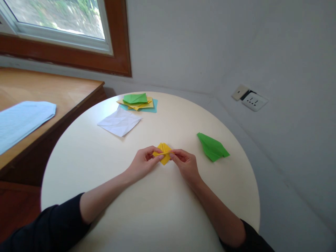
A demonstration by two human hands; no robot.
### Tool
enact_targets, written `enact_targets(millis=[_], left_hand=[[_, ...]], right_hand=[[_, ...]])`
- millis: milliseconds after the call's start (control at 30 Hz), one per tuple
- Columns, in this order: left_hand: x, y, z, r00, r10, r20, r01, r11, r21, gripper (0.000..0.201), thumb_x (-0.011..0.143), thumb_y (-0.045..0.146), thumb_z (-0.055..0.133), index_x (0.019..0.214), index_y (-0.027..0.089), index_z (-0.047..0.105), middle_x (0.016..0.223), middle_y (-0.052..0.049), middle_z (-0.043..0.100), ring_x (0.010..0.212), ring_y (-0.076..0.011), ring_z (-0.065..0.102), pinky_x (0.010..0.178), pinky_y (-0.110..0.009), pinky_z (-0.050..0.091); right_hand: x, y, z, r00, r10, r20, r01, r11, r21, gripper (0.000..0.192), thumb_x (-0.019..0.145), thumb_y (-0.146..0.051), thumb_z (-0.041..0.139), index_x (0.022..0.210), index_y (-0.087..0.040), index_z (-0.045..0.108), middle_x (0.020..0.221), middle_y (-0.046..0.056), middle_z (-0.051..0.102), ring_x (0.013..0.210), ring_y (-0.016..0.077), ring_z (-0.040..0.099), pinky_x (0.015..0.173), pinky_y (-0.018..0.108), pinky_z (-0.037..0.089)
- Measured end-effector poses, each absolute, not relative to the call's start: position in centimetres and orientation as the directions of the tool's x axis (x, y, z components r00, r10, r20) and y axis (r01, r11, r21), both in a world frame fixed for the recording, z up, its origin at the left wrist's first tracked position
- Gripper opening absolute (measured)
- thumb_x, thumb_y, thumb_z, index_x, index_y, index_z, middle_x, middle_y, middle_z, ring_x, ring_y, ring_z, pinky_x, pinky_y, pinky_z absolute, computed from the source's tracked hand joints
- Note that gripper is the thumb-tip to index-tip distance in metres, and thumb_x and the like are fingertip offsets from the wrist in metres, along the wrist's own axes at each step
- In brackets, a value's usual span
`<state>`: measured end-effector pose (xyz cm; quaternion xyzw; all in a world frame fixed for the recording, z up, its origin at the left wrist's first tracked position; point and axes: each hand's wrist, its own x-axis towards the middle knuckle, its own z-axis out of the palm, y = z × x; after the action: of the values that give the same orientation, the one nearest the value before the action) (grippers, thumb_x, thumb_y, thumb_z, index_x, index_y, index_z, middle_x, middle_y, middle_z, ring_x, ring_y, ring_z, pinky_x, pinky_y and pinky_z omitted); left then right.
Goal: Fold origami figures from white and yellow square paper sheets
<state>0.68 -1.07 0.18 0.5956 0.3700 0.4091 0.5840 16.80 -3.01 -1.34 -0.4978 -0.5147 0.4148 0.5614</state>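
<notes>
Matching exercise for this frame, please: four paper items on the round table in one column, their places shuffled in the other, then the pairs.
1. yellow folded paper
2. green folded paper
3. white sheet
4. coloured paper stack

A. far edge of the table
B. between left hand and right hand
C. just in front of the stack
D. right of both hands

Pairs: 1-B, 2-D, 3-C, 4-A

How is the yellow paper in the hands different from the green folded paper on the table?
The yellow paper is pinched between the left hand and right hand; the green folded paper lies untouched, off to the right. The yellow paper looks smaller and squarish; the green one is longer and pointed, like a dart. The yellow one sits mid-table, the green nearer the round table's edge. Both are folded coloured paper.
</notes>
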Motion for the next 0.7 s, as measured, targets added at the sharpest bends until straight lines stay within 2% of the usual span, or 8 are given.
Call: enact_targets(millis=[267,500,700], left_hand=[[0.72,-1.21,0.40,0.381,0.923,0.051,-0.012,-0.050,0.999,0.036,0.070,0.050,0.059,0.067,0.014,0.055,0.064,0.000,0.060,0.060,-0.0106,0.052,0.055,-0.022,0.039],[0.75,-1.20,0.32,0.371,0.928,0.044,-0.023,-0.038,0.999,0.037,0.071,0.050,0.059,0.080,0.014,0.057,0.070,-0.002,0.062,0.065,-0.0127,0.055,0.061,-0.024,0.041],[0.71,-1.29,0.20,0.388,0.920,0.056,-0.020,-0.053,0.998,0.038,0.075,0.047,0.055,0.096,0.015,0.054,0.063,0.001,0.061,0.060,-0.0120,0.055,0.056,-0.022,0.038]], right_hand=[[16.48,-3.04,-1.53,0.160,0.974,0.160,0.023,0.158,-0.987,0.024,0.063,-0.040,0.070,0.072,-0.018,0.064,0.071,0.002,0.068,0.067,0.0168,0.064,0.065,0.031,0.055],[16.38,-3.15,-1.24,0.161,0.974,0.161,-0.011,0.165,-0.986,0.027,0.063,-0.039,0.070,0.077,-0.020,0.056,0.066,-0.001,0.064,0.063,0.0143,0.063,0.060,0.028,0.054],[16.44,-3.11,-1.30,0.139,0.970,0.201,0.023,0.200,-0.980,0.024,0.067,-0.038,0.066,0.076,-0.021,0.052,0.058,-0.005,0.057,0.053,0.0109,0.057,0.052,0.024,0.051]])
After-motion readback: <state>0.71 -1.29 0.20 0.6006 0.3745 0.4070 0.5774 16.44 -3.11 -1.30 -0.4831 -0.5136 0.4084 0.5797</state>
